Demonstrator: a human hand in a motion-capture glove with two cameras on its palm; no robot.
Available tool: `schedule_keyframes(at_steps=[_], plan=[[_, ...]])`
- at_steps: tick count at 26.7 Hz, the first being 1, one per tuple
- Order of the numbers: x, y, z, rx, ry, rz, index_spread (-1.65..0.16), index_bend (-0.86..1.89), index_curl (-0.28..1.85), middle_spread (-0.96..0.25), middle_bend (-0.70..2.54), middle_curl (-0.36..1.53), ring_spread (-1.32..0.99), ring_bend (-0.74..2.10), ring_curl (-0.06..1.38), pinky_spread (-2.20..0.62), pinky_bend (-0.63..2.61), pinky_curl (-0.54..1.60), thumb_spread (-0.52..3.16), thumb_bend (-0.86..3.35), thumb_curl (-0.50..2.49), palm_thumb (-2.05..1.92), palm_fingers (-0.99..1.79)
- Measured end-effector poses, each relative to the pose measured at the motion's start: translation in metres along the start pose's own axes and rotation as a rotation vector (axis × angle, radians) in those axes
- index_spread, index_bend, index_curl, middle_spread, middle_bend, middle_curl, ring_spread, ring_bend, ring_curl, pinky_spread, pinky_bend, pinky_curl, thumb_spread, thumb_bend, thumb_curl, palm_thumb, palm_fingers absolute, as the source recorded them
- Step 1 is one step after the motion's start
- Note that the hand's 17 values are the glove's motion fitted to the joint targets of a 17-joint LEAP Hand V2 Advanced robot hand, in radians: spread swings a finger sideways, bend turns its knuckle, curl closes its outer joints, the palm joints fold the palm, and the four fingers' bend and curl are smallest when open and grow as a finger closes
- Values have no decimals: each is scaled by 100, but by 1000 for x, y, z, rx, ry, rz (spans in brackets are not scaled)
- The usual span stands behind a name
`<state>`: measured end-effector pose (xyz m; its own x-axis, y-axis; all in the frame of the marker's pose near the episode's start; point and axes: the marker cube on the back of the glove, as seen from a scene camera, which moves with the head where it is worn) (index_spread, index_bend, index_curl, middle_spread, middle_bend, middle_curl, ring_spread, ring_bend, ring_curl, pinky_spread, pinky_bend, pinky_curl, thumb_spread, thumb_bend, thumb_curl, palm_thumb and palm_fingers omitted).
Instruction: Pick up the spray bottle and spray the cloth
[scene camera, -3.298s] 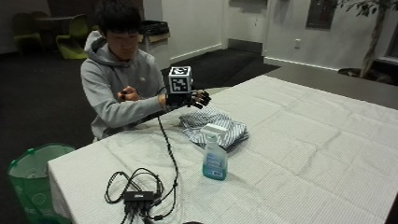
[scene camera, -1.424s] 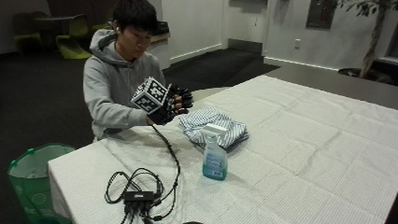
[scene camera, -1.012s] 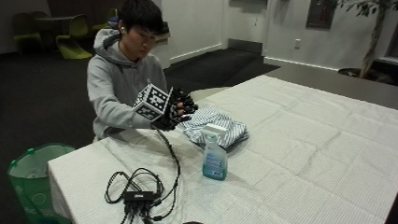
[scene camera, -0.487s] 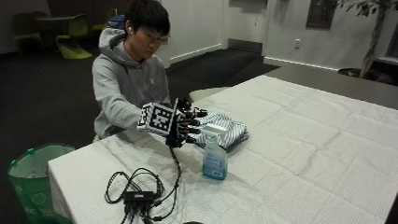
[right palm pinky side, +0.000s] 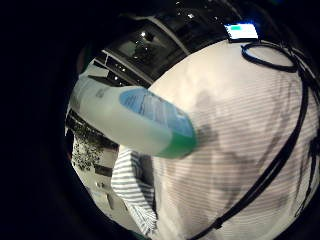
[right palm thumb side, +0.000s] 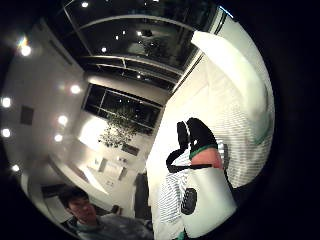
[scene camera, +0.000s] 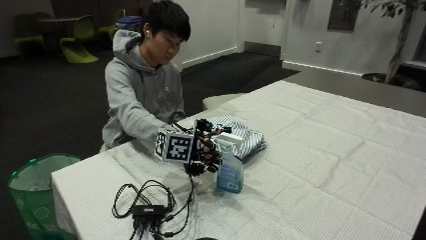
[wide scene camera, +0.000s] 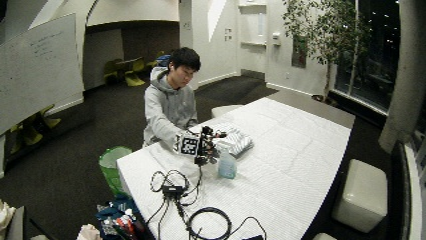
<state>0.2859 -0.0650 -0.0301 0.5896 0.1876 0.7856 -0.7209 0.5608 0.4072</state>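
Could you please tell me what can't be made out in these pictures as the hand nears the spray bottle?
- Contact: in the outside view the gloved right hand is beside the spray bottle, but whether it touches is unclear.
- Bottle nozzle: hidden behind the hand in the outside view.
- Label text: too blurred to read in the little finger side palm view.
- Striped cloth: its near edge is hidden by the hand and bottle.

Your outside view looks across the counter (scene camera: 346, 165) toward the seated person, while your wide outside view stands farther back and higher, taking in the whole room. Both palm cameras sit close over the spray bottle (right palm pinky side: 135, 120); the little finger one also shares the striped cloth (right palm pinky side: 132, 192) with both outside views.
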Motion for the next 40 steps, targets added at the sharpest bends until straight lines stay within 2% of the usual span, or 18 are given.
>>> schedule_keyframes(at_steps=[8,12,14,19,23,25,30,40], plan=[[13,-15,18,13,-85,64,-29,10,14,-4,29,35,-3,43,28,22,65,35,94,-2,45,84,-2],[17,-21,29,32,-165,112,-28,12,14,-3,35,37,-3,46,28,20,61,33,93,-3,45,84,9],[18,-23,33,53,-191,134,-25,15,16,-3,36,36,-4,52,28,19,57,31,92,-3,45,84,27],[17,-30,39,116,-212,152,-24,31,24,-6,47,40,-8,66,31,6,40,25,90,-1,45,87,104],[14,-42,45,115,-248,164,-23,29,30,-7,50,42,-8,68,36,-2,37,28,83,-1,49,93,118],[12,-47,49,99,-249,162,-22,25,32,-8,61,47,-9,64,37,-5,36,29,75,-1,51,95,124],[2,-58,62,-8,-161,108,-21,35,38,-8,67,50,-13,58,39,-16,34,32,52,-2,57,99,134],[-63,-64,60,-419,61,-44,-20,54,48,-7,69,51,-15,57,42,-24,29,35,23,-3,63,98,140]])
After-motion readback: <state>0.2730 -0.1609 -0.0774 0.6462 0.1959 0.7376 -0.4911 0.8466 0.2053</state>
